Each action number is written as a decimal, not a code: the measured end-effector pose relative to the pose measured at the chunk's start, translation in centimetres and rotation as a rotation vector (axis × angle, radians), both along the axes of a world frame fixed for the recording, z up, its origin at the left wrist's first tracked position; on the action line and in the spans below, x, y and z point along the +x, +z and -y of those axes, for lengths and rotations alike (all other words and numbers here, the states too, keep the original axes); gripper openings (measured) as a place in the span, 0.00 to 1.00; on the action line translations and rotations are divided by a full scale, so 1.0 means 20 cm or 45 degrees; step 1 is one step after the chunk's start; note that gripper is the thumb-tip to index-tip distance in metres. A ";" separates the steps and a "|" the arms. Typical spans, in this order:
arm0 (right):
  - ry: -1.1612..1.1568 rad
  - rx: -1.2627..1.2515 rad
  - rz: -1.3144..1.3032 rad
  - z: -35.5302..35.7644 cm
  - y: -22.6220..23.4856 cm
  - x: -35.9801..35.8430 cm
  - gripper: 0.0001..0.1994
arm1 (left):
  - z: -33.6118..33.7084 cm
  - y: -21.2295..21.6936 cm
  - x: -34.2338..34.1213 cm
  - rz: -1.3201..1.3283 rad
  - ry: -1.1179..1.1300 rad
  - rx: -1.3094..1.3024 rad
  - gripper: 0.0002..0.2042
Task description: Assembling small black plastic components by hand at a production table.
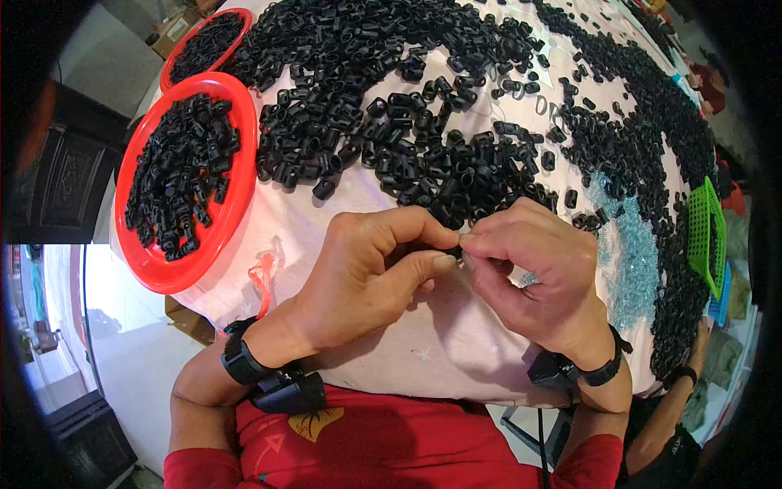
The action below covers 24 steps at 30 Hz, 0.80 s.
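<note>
While both hands meet above the near part of the cloth-covered bench point(391, 350), the left hand point(366, 277) bends its thumb and index finger toward each other around what seems to be a small black piece point(433, 252); the fingers hide most of it, so its shape cannot be told. The right hand point(538, 273) comes in from the other side, its thumb and index finger closed to a pinch right beside the left fingertips; whether they grip the same piece is hidden.

Just beyond the hands spreads a loose heap of short black tubular parts point(456, 171), many with round open ends; it runs away to the far edge of the pale pink cloth, and a dense band of black pieces point(676, 122) curves down the right side. Against that band, to the right of the right hand, lies a patch of translucent bluish pieces point(631, 269); farther right, at the bench's edge, a green perforated basket point(707, 236) stands tilted, with a blue tray point(719, 297) just below it in view.

To the left of the hands rests a red plate point(175, 275) filled with black parts; a second red plate point(166, 75), also loaded, sits beyond it; a reddish strip point(261, 281) lies on the cloth near the left wrist. Each wrist wears a dark strap; another person's forearm point(664, 411) shows at the lower right.
</note>
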State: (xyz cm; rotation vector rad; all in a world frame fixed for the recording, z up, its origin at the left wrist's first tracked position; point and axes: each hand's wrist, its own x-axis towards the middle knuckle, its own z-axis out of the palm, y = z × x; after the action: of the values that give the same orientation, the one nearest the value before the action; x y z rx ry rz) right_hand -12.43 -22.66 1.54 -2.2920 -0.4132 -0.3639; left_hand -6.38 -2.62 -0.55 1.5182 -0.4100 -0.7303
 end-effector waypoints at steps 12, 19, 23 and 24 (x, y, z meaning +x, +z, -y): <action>-0.004 -0.036 0.082 -0.01 0.00 -0.01 0.07 | -0.01 0.00 0.00 -0.034 -0.058 0.033 0.06; -0.252 0.189 -0.273 -0.01 0.05 -0.02 0.08 | 0.00 0.01 0.02 -0.161 0.000 -0.037 0.08; -0.114 -0.014 0.102 0.00 -0.02 0.01 0.09 | 0.01 0.00 0.03 -0.260 0.001 -0.092 0.09; -0.113 -0.018 0.109 0.00 -0.02 0.01 0.09 | 0.01 -0.01 0.03 -0.289 0.006 -0.141 0.09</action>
State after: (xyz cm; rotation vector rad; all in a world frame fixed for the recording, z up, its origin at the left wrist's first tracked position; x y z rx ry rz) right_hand -12.24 -22.67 1.14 -2.3195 -0.3582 -0.5062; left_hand -5.81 -2.92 -0.83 1.3153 -0.2714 -0.8524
